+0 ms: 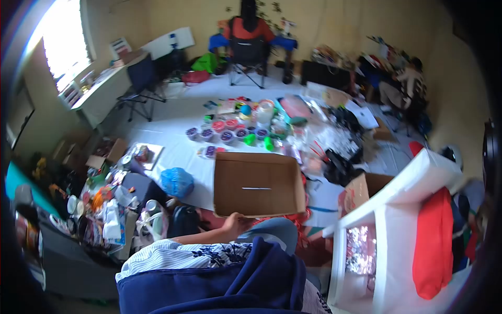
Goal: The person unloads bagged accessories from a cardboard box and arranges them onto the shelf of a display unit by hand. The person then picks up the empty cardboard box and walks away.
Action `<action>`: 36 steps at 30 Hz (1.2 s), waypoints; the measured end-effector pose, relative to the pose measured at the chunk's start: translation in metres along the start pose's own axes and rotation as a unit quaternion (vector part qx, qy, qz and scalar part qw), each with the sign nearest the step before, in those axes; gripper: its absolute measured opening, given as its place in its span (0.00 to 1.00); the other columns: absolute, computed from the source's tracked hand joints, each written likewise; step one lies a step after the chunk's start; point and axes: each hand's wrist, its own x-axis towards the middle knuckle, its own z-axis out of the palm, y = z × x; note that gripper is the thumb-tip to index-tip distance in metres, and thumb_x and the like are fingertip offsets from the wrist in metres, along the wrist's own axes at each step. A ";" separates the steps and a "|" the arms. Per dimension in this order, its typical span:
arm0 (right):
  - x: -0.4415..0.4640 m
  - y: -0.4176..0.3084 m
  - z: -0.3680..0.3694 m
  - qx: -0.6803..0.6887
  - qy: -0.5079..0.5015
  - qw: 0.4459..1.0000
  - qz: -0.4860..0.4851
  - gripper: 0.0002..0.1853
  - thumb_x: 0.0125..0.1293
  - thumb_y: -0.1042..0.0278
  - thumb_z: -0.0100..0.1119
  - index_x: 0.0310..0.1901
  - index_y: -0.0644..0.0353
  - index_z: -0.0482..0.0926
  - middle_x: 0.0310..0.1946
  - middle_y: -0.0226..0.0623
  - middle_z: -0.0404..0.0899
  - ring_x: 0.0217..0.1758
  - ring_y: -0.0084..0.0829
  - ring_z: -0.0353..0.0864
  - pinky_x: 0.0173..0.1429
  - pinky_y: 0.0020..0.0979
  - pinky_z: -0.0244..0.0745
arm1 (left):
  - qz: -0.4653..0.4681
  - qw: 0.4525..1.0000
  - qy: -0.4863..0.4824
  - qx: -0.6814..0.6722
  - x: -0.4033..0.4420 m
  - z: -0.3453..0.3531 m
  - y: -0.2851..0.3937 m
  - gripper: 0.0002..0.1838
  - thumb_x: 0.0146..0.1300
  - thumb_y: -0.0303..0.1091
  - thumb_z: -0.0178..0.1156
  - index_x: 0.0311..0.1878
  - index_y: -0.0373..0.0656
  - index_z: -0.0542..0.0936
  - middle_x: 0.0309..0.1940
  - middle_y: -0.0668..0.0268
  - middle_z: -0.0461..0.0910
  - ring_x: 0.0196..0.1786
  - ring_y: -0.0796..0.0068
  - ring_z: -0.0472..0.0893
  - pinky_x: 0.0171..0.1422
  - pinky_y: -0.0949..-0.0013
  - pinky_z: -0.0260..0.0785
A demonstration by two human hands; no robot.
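A shallow brown cardboard box (246, 177), with its open side facing me, is in front of my body. Inside it, a thin white strip or slit (256, 188) shows across the bottom. My left hand (236, 224) is closed on the box's near edge, left of its middle; its fingertips are partly hidden. No part of my right hand shows. Just past the box are several small tubs with purple contents (226, 137), two bright green items (268, 143) and tubs with red contents (218, 126).
A blue plastic bag (177, 182) sits left of the box, beside a pile of mixed goods (112, 209). Black plastic bags (337, 167) lie to the right. A white shelf unit (387, 235) with red cloth (433, 243) stands at my right. Two people sit at the far side.
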 end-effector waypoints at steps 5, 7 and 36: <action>0.050 -0.018 -0.007 -0.044 -0.077 0.996 -0.022 0.20 0.58 0.57 0.55 0.47 0.63 0.72 0.38 0.45 0.77 0.40 0.38 0.78 0.44 0.36 0.75 | 0.073 0.994 -0.054 0.057 -0.014 -0.029 -0.023 0.23 0.67 0.41 0.37 0.55 0.32 0.68 0.56 0.49 0.72 0.58 0.57 0.74 0.61 0.61 0.65; 0.071 -0.026 -0.012 -0.058 -0.099 0.993 -0.028 0.20 0.58 0.58 0.55 0.47 0.63 0.72 0.38 0.45 0.77 0.40 0.38 0.78 0.44 0.35 0.75 | 0.116 0.990 -0.062 0.059 -0.024 -0.045 -0.028 0.26 0.67 0.43 0.39 0.61 0.33 0.63 0.56 0.49 0.72 0.58 0.57 0.74 0.62 0.61 0.65; 0.066 -0.124 -0.007 0.056 -0.179 0.978 0.086 0.17 0.59 0.62 0.51 0.46 0.63 0.71 0.36 0.43 0.76 0.35 0.36 0.78 0.39 0.35 0.77 | 0.185 0.908 0.127 0.354 -0.180 -0.034 0.025 0.21 0.55 0.39 0.64 0.48 0.36 0.77 0.43 0.57 0.81 0.47 0.64 0.79 0.53 0.66 0.71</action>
